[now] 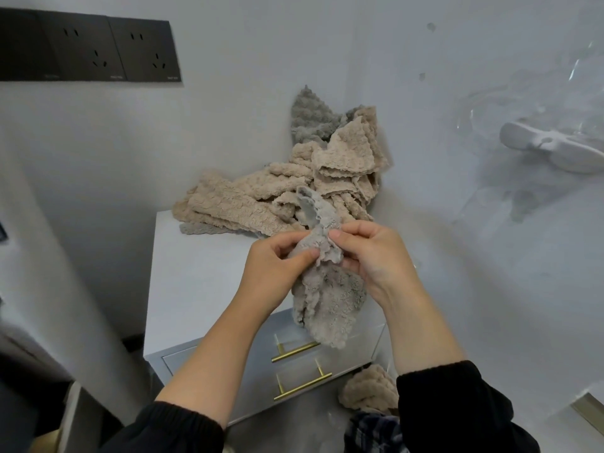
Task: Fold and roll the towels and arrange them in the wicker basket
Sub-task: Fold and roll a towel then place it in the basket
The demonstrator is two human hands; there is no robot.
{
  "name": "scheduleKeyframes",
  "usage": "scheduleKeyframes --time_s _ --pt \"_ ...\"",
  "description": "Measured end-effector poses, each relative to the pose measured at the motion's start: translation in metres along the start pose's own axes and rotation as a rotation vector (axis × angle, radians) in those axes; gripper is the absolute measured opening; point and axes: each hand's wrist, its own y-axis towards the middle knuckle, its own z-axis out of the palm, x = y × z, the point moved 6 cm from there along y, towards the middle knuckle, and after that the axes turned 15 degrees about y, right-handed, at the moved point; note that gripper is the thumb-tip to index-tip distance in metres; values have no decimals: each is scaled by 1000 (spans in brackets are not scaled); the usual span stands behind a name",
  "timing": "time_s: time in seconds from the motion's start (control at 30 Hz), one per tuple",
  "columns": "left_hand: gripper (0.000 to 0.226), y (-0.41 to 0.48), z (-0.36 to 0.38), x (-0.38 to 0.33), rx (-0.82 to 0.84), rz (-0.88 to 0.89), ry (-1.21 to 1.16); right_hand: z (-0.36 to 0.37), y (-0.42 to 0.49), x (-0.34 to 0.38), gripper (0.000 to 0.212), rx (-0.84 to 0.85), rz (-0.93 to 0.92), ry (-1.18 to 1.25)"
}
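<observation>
Left hand (277, 256) and right hand (369, 250) pinched on grey towel (323, 302), unfolded; towel pile (294, 191) untouched, basket unseen.

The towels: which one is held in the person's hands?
The greyish towel hanging before the cabinet: the left hand and right hand pinch its top edge. Other towels lie in a pile on the cabinet top.
</observation>
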Motion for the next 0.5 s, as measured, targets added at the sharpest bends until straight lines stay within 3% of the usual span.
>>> scheduleKeyframes --time_s 0.07,0.2,0.4,0.5 --pt "13 -1 1 2 0 -27 -24 -5 0 5 12 -54 -72 -34" --pt "22 -3 7 8 63 -109 -112 -6 1 6 20 -93 -126 -59" --pt "14 1 -9 30 -109 -394 -567 -24 10 11 27 -272 -131 307" --pt "48 -2 -8 28 127 -424 -636 -28 10 16 20 -211 -111 378"
